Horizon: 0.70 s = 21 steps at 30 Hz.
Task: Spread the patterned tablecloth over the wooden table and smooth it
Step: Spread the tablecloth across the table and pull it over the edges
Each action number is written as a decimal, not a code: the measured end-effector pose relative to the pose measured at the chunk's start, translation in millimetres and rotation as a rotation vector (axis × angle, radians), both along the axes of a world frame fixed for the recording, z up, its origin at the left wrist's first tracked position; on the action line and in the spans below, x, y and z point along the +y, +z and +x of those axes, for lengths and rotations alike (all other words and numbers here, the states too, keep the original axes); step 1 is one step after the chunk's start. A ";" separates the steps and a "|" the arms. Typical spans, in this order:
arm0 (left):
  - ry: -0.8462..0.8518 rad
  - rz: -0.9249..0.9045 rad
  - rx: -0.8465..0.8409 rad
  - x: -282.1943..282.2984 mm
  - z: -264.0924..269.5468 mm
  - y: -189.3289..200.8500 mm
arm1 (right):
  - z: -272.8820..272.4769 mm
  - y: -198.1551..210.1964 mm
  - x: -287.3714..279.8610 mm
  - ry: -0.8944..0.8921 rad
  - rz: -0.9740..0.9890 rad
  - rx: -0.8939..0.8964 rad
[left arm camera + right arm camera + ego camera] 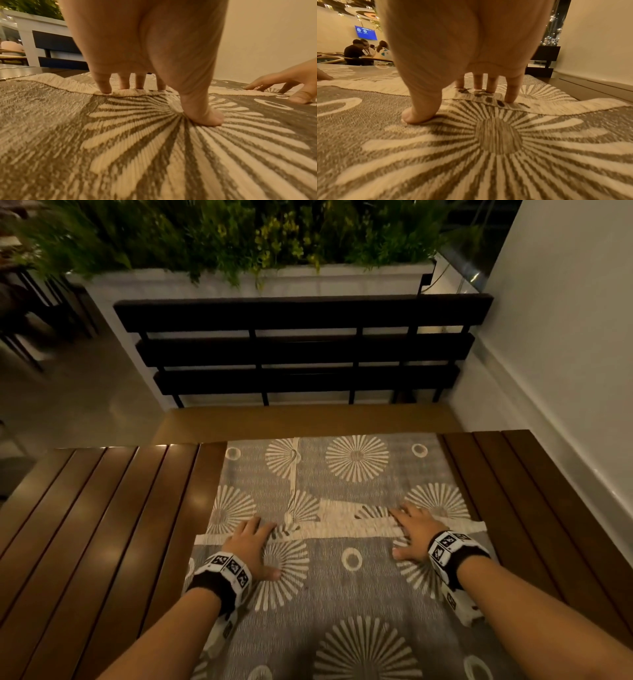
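The grey tablecloth (pixel 342 583) with cream sunburst patterns lies folded in a strip down the middle of the wooden slat table (pixel 120 525). A cream hem edge (pixel 342 529) crosses it from side to side. My left hand (pixel 260 546) rests on the hem's left part, fingertips on the edge and thumb spread on the layer below. At the hem's right part, my right hand (pixel 411 534) lies the same way. The wrist views show the left hand (pixel 181 102) and right hand (pixel 452 103) with straight fingers pressing the hem on the tablecloth (pixel 120 148) (pixel 488 155).
Bare wood slats show left and right of the cloth. Beyond the table's far edge stands a dark slatted bench (pixel 301 350) with a white planter (pixel 239 282) of greenery behind it. A white wall (pixel 565 337) runs close on the right. People (pixel 361 52) sit far off.
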<state>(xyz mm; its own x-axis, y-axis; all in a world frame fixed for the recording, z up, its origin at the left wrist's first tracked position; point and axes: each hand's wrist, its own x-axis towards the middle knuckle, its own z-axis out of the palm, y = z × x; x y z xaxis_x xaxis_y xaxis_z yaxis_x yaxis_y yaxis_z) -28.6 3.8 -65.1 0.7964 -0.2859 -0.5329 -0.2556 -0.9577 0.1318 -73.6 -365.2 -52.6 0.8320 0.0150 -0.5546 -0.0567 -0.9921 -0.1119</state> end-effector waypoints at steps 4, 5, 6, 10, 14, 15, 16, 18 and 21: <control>-0.016 0.001 -0.050 1.5 -9.6 0.0 | -14.3 -1.5 3.8 -0.026 -0.035 -0.024; -0.018 0.010 -0.064 0.8 -11.8 0.1 | -17.6 -2.3 5.2 -0.036 -0.050 -0.028; -0.020 0.022 -0.076 0.4 -14.4 -0.1 | -20.3 -4.2 6.6 -0.044 -0.061 -0.034; -0.054 0.122 -0.071 -6.6 -17.1 3.0 | -30.2 -10.3 16.5 -0.043 -0.025 -0.104; -0.095 0.076 0.009 -11.4 -16.0 17.3 | -35.5 11.1 33.3 0.050 -0.057 -0.111; -0.081 0.002 0.030 -10.8 -17.4 23.1 | -37.4 22.0 35.0 0.047 -0.015 -0.112; -0.074 -0.085 0.032 -10.1 -20.6 29.0 | -40.8 35.2 35.6 0.026 0.048 -0.109; -0.122 -0.231 0.018 -8.2 -41.5 45.0 | -58.3 64.4 34.7 -0.022 0.199 -0.104; -0.311 -0.265 0.333 -3.3 -102.8 72.8 | -113.2 96.0 36.9 0.016 0.310 0.130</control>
<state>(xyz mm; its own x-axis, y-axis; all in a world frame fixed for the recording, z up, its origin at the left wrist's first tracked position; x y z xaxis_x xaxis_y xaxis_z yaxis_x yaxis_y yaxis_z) -131.4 0.4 7.7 0.4525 -0.6408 -0.6201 -0.4254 -0.7663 0.4815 -186.8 -328.2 43.3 0.7531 0.2123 -0.6227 -0.0750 -0.9126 -0.4019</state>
